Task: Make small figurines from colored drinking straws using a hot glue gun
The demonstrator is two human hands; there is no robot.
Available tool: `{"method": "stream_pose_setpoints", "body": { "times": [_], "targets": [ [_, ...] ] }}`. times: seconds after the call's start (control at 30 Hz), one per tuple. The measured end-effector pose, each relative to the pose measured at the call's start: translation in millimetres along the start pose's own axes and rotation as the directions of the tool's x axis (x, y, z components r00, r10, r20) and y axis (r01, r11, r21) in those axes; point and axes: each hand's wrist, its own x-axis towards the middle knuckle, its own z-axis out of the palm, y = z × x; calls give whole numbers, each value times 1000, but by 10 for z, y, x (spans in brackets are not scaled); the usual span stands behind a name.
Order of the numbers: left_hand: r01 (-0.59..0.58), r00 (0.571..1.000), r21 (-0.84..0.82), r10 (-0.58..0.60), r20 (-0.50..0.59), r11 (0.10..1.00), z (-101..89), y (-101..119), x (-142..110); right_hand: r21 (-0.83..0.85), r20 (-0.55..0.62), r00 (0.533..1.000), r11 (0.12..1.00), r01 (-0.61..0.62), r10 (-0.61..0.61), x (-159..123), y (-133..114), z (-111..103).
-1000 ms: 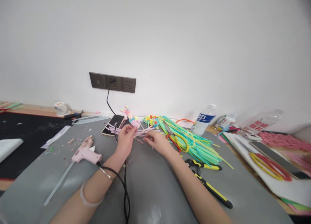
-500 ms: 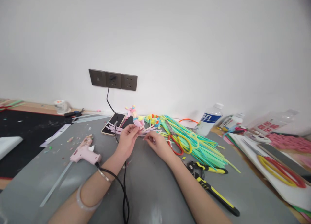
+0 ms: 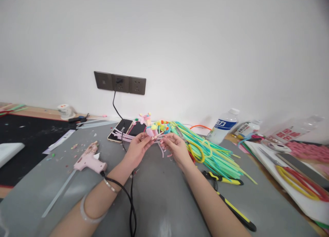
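Note:
My left hand (image 3: 140, 148) is closed with a pinch on the base of a small pink pipe-cleaner figure (image 3: 152, 131) with yellow bits, held upright. To its right my right hand (image 3: 177, 148) pinches a pale pink pipe cleaner (image 3: 159, 136) close to the figure's base. Short pink ends (image 3: 162, 152) hang below the fingers. Just behind my hands are yellow, orange and blue pipe-cleaner pieces (image 3: 161, 125). A bundle of lilac pipe cleaners (image 3: 122, 135) lies left of my left hand, across a phone (image 3: 115, 137).
Green and teal pipe cleaners (image 3: 218, 161) lie to the right, with yellow-handled scissors (image 3: 197, 154) on them. Yellow-black pliers (image 3: 235, 209) rest nearer me. On the left is a pink glue gun (image 3: 89, 161) with a black cord (image 3: 125, 192). A bottle (image 3: 223, 125) stands by the wall.
My right hand has moved right and slightly up, and its fingers now pinch a pink pipe cleaner by the figure. The figure has shifted a little to the right with my left hand.

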Motion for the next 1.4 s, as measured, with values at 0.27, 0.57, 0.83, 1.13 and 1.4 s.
{"method": "stream_pose_setpoints", "body": {
  "times": [0.27,0.57,0.83,1.13,1.4],
  "targets": [
    [-10,999,69,7,45,998,50,10,-51,109,-47,998,993,43,-38,-9,-31,44],
    [-96,994,187,83,75,978,37,3,-58,157,-44,999,987,26,-20,-4,-14,56],
    [-115,993,213,110,37,970,35,-23,-42,180,-80,996,983,45,-31,-2,-51,91],
    [55,992,186,-74,98,981,102,-10,-106,199,-208,971,967,158,-115,10,-88,41],
    [141,978,138,-159,136,980,82,-30,-124,163,-237,963,971,172,-131,19,-70,45]
  ]
}}
